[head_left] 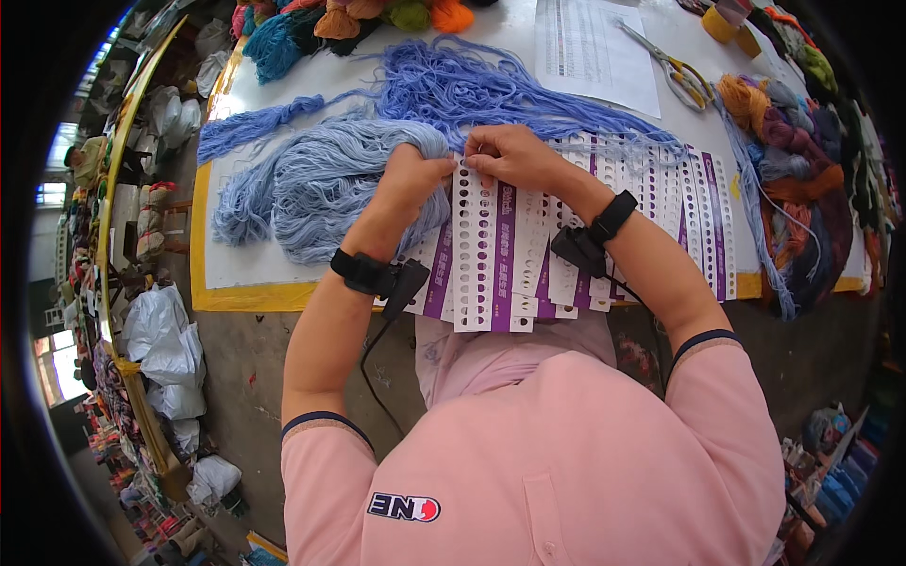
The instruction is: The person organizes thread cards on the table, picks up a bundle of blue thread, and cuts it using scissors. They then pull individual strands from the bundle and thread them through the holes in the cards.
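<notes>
My left hand [416, 176] is closed, thumb and finger pinched beside the top left corner of a white and purple card [472, 264] with rows of punched holes. A loose light blue thread skein [330, 189] lies against this hand. My right hand [517, 157] meets it from the other side, its fingertips pinched over the card's top end. Any strand between the fingers is too fine to make out. More punched cards [703, 226] lie overlapped to the right, and the front card projects past the table edge. A tangled darker blue thread bundle [453, 85] spreads just beyond both hands.
Yellow-handled scissors [684, 80] and a printed sheet [595, 57] lie at the far right. Multicoloured skeins [783, 141] hang over the right side, others [349, 19] sit at the far edge. Yellow tape borders the white table [245, 269]. White plastic bags [165, 344] stand at left.
</notes>
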Demonstrator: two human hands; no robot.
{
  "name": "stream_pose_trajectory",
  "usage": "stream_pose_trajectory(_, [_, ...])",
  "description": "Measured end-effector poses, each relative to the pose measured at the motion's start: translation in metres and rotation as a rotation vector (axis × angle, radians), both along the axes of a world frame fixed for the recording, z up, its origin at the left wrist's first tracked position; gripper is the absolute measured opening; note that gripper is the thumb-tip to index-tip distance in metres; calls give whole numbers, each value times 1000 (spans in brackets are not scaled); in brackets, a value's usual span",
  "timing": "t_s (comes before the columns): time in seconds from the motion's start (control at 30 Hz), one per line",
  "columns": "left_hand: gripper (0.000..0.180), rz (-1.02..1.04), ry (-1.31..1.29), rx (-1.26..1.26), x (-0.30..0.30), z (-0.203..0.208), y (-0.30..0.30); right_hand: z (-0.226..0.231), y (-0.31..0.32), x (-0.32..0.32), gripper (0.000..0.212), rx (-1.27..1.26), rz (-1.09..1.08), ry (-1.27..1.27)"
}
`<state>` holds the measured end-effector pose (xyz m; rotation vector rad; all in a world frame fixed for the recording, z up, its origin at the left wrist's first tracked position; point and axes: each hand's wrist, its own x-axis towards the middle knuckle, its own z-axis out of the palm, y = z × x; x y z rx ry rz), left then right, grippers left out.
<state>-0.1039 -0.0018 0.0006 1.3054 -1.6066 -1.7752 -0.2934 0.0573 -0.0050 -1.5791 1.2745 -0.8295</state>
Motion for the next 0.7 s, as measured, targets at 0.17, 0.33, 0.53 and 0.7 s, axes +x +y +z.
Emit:
stream_pose_trajectory(0.17, [2, -15, 37, 165, 2, 12, -2, -7, -4, 7, 7, -110, -23, 146])
stream_pose_trajectory(0.33, [5, -61, 59, 147, 4, 14, -3, -10, -4, 13, 13, -218, -138, 286])
stream_pose_trajectory(0.53, [6, -130, 5, 153, 4, 2, -8, -13, -3, 17, 11, -307, -157, 293])
stream_pose_trajectory(0.7, [7, -106, -113, -199, 1, -3, -1, -6, 3, 16, 12, -195, -172, 267])
